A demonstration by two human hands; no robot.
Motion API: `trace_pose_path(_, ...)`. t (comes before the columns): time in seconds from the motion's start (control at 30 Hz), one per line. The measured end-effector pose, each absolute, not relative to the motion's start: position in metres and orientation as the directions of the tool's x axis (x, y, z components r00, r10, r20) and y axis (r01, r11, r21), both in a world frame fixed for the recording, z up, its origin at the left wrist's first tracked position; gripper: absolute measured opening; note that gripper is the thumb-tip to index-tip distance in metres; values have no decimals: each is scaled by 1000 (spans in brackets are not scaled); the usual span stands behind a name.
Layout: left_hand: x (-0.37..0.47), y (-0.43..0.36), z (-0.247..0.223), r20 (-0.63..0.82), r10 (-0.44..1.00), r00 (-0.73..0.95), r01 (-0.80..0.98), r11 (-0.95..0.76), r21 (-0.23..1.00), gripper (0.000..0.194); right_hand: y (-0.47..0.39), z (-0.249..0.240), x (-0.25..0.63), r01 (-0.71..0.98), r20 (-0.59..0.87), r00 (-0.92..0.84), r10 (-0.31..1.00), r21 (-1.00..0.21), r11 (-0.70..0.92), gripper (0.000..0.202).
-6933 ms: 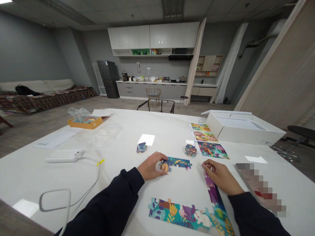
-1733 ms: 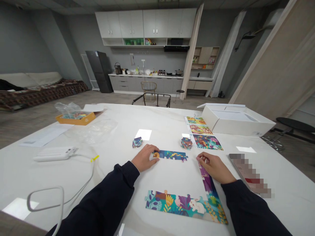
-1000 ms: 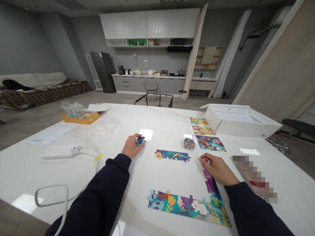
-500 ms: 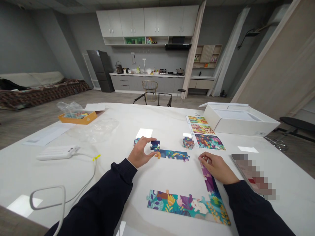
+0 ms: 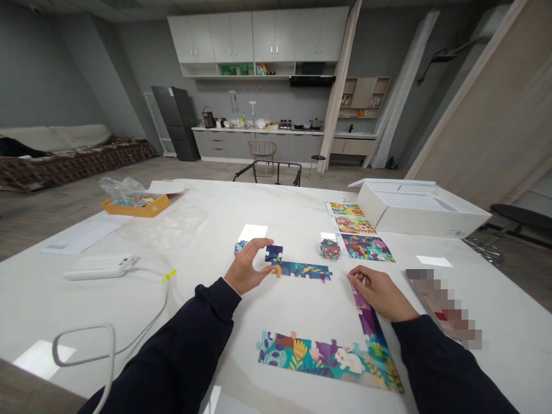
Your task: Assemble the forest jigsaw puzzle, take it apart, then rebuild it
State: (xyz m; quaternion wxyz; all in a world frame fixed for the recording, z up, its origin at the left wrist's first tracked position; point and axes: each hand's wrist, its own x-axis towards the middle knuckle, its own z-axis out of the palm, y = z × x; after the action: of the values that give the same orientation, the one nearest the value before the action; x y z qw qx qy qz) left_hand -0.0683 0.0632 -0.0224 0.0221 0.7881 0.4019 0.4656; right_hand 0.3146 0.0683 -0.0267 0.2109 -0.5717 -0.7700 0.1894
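Observation:
My left hand [image 5: 248, 269] pinches a dark blue puzzle piece [image 5: 274, 254] between thumb and index finger, at the left end of a joined blue puzzle strip [image 5: 306, 270]. Partly behind my left fingers lies another puzzle piece [image 5: 240, 246]. My right hand [image 5: 379, 290] is closed, fingertips together at the upper end of a purple puzzle column [image 5: 365, 316]; whatever they hold is hidden. That column joins a bottom puzzle strip [image 5: 314, 356] with a white rabbit and yellow plants. A small stack of puzzle pieces [image 5: 330, 249] sits beyond the blue strip.
Picture cards [image 5: 366, 247] lie beside a white box [image 5: 426, 210] at the back right. A phone [image 5: 440, 305] is right of my right hand. On the left are a power bank [image 5: 99, 267] with a cable [image 5: 146, 330], an orange box [image 5: 135, 207] and clear plastic wrap [image 5: 168, 227].
The dark blue piece in my left hand has shifted slightly to the right and turned a little. My right hand has stayed in place.

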Motion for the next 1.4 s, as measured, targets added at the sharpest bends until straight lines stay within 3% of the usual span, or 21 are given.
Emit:
trace_pose_path(0.27,-85,65,-9,688,684,245,653,-641,405,50,68,-26,314,798,109,-252,961,-539,270,34)
trace_pose_path(0.5,-108,76,-25,407,841,356,639,-537,551,43,68,-27,313,796,99,-260,961,-541,271,34)
trace_pose_path(0.73,-100,84,-52,385,852,355,623,-523,582,26,68,-27,314,799,91,-256,962,-541,264,34)
trace_pose_path(1.4,-107,86,-54,336,836,435,635,-549,544,12,67,-24,312,803,83,-250,965,-539,255,34)
